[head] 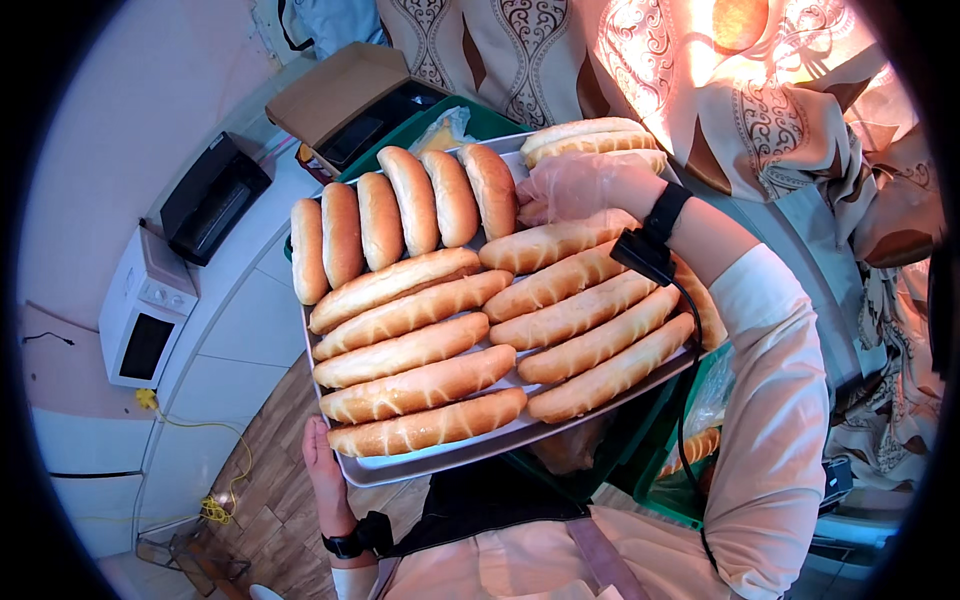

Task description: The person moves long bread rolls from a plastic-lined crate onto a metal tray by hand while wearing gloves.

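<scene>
A metal baking tray [435, 469] carries several long golden bread rolls [424, 382], many with pale stripes across the crust. Its near left corner is held by my left hand [324, 461], whose fingers lie along the outer side. My right hand [574, 186], in a clear plastic glove, reaches over the tray's far side. Its fingers are bent around a roll that they mostly hide, just right of an upright row of rolls [487, 191]. Beyond that hand, more rolls [589, 139] lie at the far right corner.
Green crates [652, 495] stand beneath and behind the tray; one holds bagged bread. An open cardboard box [337, 90] sits behind. Along the left counter are a white microwave [150, 315] and a black oven [214, 199]. A yellow cable [217, 510] trails on the floor. Patterned curtains [517, 60] hang at the back.
</scene>
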